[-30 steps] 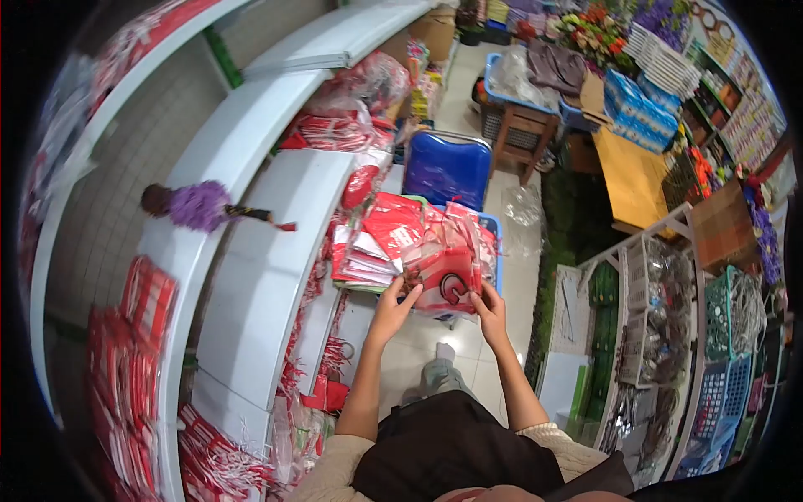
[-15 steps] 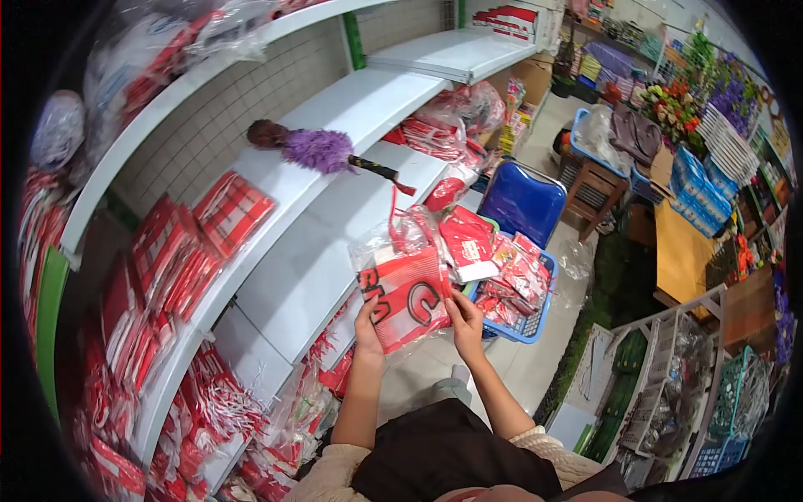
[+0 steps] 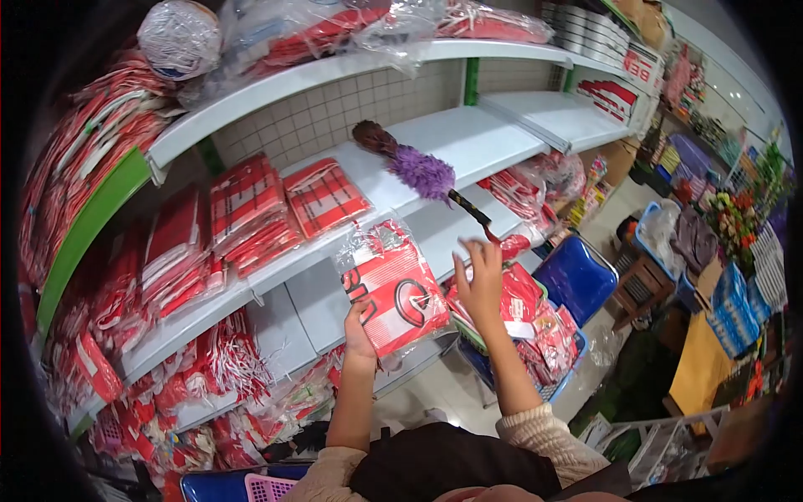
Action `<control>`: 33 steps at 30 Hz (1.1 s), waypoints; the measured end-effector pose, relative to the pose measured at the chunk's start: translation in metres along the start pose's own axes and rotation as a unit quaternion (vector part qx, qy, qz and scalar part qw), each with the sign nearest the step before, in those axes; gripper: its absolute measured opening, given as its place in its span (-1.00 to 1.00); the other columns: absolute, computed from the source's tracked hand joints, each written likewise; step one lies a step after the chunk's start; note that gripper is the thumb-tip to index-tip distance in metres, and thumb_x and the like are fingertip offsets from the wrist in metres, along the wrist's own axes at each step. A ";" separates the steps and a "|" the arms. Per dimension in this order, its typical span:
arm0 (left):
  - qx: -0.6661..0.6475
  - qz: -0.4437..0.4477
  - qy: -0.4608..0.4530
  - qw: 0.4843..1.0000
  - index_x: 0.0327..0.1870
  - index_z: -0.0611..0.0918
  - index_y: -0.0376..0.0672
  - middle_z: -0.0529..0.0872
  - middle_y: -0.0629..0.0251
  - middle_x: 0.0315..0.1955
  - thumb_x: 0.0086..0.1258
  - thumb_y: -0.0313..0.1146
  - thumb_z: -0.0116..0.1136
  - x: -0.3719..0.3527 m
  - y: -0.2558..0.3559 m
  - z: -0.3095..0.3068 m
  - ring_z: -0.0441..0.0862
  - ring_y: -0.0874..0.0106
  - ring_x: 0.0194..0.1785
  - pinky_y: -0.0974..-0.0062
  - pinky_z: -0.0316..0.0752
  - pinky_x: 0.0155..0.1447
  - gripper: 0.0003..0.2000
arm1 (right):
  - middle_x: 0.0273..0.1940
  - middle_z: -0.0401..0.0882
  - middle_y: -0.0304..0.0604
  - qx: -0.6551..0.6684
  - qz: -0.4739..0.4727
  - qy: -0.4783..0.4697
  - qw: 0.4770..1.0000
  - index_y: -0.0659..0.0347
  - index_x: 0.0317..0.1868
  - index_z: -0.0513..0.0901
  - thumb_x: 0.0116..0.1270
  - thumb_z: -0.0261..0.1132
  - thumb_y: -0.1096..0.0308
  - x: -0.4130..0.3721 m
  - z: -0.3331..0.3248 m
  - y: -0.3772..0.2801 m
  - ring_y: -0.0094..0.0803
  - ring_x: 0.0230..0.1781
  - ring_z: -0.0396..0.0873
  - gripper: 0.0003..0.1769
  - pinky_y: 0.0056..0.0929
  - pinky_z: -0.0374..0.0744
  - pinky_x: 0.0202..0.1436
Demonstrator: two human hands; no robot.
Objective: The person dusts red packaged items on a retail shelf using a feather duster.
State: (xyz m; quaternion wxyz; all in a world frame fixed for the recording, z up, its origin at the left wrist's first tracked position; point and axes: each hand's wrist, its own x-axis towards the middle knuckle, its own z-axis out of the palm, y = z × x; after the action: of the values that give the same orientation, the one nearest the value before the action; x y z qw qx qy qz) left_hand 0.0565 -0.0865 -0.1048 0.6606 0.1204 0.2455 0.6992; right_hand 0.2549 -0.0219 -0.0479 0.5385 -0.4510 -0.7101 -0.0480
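A red and white packet point(image 3: 391, 294) in clear plastic, with black lettering, is held at its lower left edge by my left hand point(image 3: 360, 333). Right of the packet, my right hand point(image 3: 481, 284) is raised with its fingers apart and nothing in them. Beyond the hands, a purple feather duster point(image 3: 421, 173) lies on the white shelf point(image 3: 493, 125). Stacks of similar red packets point(image 3: 248, 205) stand on the same shelf to the left. Behind my right forearm is a blue basket point(image 3: 577, 345) of red packets.
A blue chair point(image 3: 576, 278) stands beyond the basket. Plastic-wrapped goods point(image 3: 309, 33) fill the top shelf, and red and white goods point(image 3: 238, 356) lie on the lower shelves. At the right are a wooden stool point(image 3: 642, 289), a yellow tabletop point(image 3: 704, 360) and flowers point(image 3: 732, 219).
My right hand has let go of the packet and risen, its fingers now apart. The view has turned, so the shelves sit further right and the top shelf shows more.
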 end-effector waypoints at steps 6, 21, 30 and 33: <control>-0.032 0.052 -0.013 0.998 0.07 0.44 -0.26 0.56 0.12 -0.02 0.19 -0.28 -0.07 -0.003 0.010 0.020 0.55 0.20 0.00 0.24 0.43 0.13 -0.59 | -0.19 0.53 0.08 -0.150 -0.032 -0.031 0.988 0.20 0.06 0.43 0.19 0.22 0.34 0.083 0.041 0.041 -0.03 -0.18 0.51 -0.59 -0.17 0.49 -0.19; -0.044 0.113 -0.021 0.992 -0.01 0.49 -0.25 0.61 0.18 -0.11 0.25 -0.27 -0.04 -0.004 0.015 0.018 0.58 0.27 -0.06 0.30 0.46 0.08 -0.66 | -0.26 0.53 0.31 0.147 0.278 -0.020 0.949 0.41 -0.03 0.40 0.04 0.15 0.46 -0.167 0.073 0.121 0.17 -0.15 0.49 -0.58 -0.06 0.40 -0.06; -0.044 0.082 -0.059 0.994 0.01 0.46 -0.20 0.59 0.17 -0.06 0.34 -0.22 -0.06 0.005 0.006 0.031 0.55 0.27 0.00 0.30 0.44 0.11 -0.68 | -0.48 0.55 0.20 0.094 0.294 -0.007 0.951 0.40 -0.34 0.57 0.01 0.16 0.40 -0.122 -0.015 0.083 0.15 -0.41 0.54 -0.76 -0.11 0.46 -0.31; -0.073 0.099 -0.047 0.991 -0.02 0.49 -0.22 0.60 0.24 -0.24 0.35 -0.19 -0.06 0.031 -0.008 0.007 0.56 0.30 -0.13 0.28 0.47 0.02 -0.68 | -0.56 0.52 0.16 -0.118 0.145 -0.219 0.958 0.37 -0.41 0.57 0.03 0.24 0.28 -0.133 -0.036 0.087 0.11 -0.49 0.53 -0.74 -0.09 0.46 -0.40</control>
State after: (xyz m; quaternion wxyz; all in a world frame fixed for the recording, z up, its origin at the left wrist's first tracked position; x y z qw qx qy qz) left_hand 0.0637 -0.0548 -0.1073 0.6058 0.1279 0.1493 0.7709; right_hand 0.3425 -0.0694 -0.1768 0.3141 -0.6088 -0.7271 0.0465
